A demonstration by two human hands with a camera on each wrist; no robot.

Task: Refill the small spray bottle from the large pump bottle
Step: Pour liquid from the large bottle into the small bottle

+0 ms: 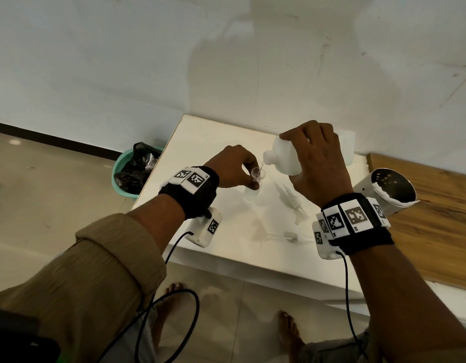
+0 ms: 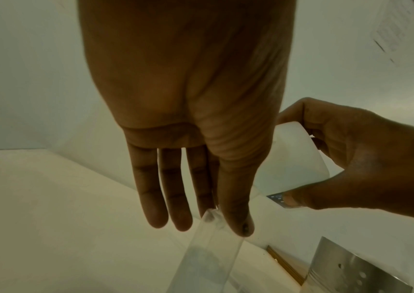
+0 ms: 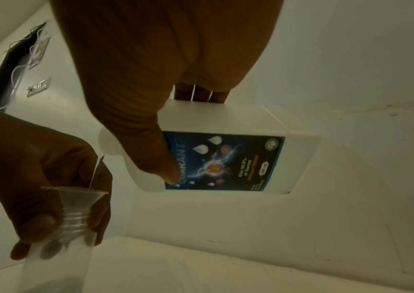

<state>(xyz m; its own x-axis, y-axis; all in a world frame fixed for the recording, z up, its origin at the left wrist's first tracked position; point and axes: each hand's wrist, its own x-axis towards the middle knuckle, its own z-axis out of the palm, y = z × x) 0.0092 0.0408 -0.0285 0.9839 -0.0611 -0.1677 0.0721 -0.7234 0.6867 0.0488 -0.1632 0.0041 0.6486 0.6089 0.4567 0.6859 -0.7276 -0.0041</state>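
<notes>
My right hand point(image 1: 302, 155) grips the large white bottle point(image 1: 280, 162), pump removed, and holds it tilted over the white table point(image 1: 226, 252). Its blue label point(image 3: 223, 162) shows in the right wrist view. A thin stream point(image 3: 96, 172) runs from its mouth into a clear funnel point(image 1: 258, 175) seated in the neck of the small clear spray bottle point(image 1: 250, 197). My left hand point(image 1: 249, 176) pinches that bottle at the neck, thumb point(image 3: 37, 224) in front, and keeps it upright on the table. The small bottle point(image 2: 210, 255) looks partly filled.
The pump head with its tube point(image 1: 292, 201) and the small spray cap point(image 1: 290, 236) lie on the table near my right wrist. A perforated metal cylinder point(image 1: 389, 191) lies on the wooden top point(image 1: 431, 231) at right. A green bin point(image 1: 122, 179) with a black bag stands left of the table.
</notes>
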